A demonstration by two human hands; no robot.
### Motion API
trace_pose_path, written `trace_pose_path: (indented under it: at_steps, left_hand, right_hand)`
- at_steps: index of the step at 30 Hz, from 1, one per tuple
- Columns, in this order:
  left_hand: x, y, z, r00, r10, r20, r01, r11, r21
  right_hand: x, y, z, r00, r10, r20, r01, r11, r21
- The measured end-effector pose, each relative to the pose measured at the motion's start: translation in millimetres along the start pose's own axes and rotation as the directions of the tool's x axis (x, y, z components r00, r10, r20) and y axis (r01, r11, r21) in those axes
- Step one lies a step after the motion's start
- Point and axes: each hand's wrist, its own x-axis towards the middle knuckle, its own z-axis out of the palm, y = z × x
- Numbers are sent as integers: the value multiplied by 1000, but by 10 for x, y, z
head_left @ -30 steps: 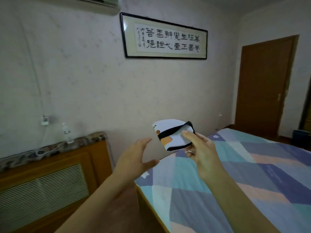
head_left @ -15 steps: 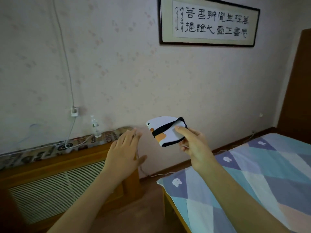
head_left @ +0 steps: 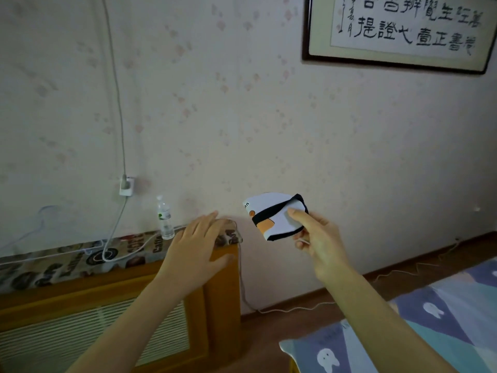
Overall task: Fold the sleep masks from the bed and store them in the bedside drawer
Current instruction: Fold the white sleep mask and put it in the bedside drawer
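Note:
My right hand pinches a folded sleep mask between thumb and fingers and holds it up in the air in front of the wall. The mask is white with a black strap across it and an orange patch. My left hand hovers with fingers straight and spread, to the left of the mask and apart from it, over the end of a wooden cabinet. No bedside drawer shows in this view.
A low wooden radiator cabinet with a patterned cloth top runs along the wall at left. A water bottle, a wall plug and white cables sit there. The bed corner with a patchwork cover lies at lower right. A framed calligraphy hangs above.
The view has swung left: the bed slid toward the lower right and the cabinet came into the middle. Both hands moved along with it; the right keeps its pinch on the mask.

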Motion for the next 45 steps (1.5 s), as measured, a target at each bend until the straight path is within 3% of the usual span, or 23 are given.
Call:
trace_pose_path:
  at_steps: [8,18,23,30,37,45]
  left_hand:
    - [1513,-1032,774,988,127,86,-124,992,-29]
    - [3391,-1187,1960,960,257,111,-240,959,-150]
    - [4299,-1143,2476,944,319,78,-301,936,-182]
    - [5526,-1060,3089,917,399,21,-385,897,-219]
    - [6672,-690,3843,843,537,25,-515,821,-247]
    - [7523,295,4401,722,691,-28,-656,671,-344]
  right_hand:
    - [1484,456,699,994,-22,-106,19,999,-26]
    - [3331,958,628,917,-261,-301,246,965,-87]
    - [4359,1152,495,850,-386,-357,368,922,-120]
    - [5620,1308,296,766,-457,-451,429,887,-171]
    - [6640,1264,-179,694,-512,-507,445,858,-258]
    - [7315,886,-968,569,-597,-565,460,801,-383]
